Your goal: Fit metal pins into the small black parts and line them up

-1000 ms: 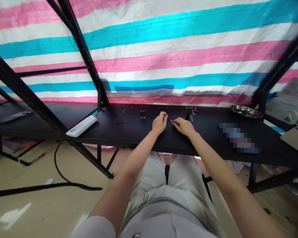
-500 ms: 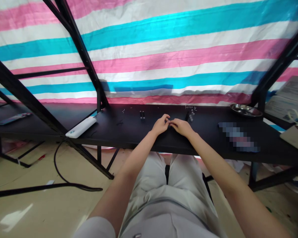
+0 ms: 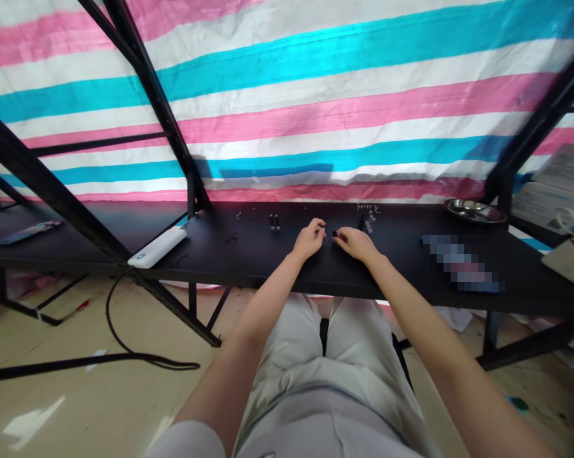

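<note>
My left hand (image 3: 310, 238) is over the table with fingers curled and the thumb near them; whatever it may hold is too small to make out. Just to its right, my right hand (image 3: 357, 244) pinches a small black piece (image 3: 335, 234) between thumb and fingertips. A narrow gap separates the two hands. Beyond the left hand, two small dark cylinders with pale ends (image 3: 274, 222) stand side by side. Behind the right hand are a black piece (image 3: 362, 222) and several small clear-grey pieces (image 3: 370, 220).
A row of tiny white bits (image 3: 367, 207) lies at the back of the black table (image 3: 249, 261). A metal dish (image 3: 475, 212) and a blurred packet (image 3: 461, 264) are on the right. At left are a white device (image 3: 158, 247) and a black frame post (image 3: 165, 114).
My hands were together at the fingertips and have moved slightly apart. The small black piece now shows in my right fingertips.
</note>
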`<action>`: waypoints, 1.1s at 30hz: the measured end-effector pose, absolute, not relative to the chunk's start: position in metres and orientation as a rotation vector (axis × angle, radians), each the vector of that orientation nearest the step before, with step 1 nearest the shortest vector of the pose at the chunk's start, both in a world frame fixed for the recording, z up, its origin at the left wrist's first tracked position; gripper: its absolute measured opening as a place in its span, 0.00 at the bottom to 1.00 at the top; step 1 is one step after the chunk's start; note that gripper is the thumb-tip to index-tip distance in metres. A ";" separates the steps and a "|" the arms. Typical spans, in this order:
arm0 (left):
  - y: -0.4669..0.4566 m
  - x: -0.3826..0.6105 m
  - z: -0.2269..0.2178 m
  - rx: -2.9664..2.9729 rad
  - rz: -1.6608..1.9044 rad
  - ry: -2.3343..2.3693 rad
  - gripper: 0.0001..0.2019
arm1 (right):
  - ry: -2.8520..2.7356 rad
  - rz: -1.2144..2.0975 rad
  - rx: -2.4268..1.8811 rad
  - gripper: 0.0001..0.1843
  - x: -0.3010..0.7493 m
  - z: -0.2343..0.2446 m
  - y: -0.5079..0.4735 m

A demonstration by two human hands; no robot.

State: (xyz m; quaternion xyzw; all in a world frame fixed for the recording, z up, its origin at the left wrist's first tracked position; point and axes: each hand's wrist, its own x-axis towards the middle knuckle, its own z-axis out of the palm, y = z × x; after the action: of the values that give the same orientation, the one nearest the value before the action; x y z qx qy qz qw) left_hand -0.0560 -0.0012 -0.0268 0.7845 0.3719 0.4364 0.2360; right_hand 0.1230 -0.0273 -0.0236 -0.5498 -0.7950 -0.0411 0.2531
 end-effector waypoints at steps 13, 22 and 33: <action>0.004 -0.060 -0.030 2.217 1.216 1.128 0.10 | -1.567 -0.002 -2.134 0.15 0.163 -0.021 -0.026; 0.003 -0.060 -0.029 2.210 1.180 1.158 0.10 | -1.561 -0.001 -2.144 0.14 0.162 -0.027 -0.020; 0.003 -0.060 -0.028 2.234 1.157 1.200 0.10 | -1.563 0.150 -2.085 0.10 0.175 -0.031 -0.017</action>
State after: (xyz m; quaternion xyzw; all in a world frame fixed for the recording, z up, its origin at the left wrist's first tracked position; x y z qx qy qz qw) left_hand -0.0605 0.0027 -0.0285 0.7889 0.4237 0.4087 0.1761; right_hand 0.1751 -0.0173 -0.0311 -0.7708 -0.5778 0.0555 0.2626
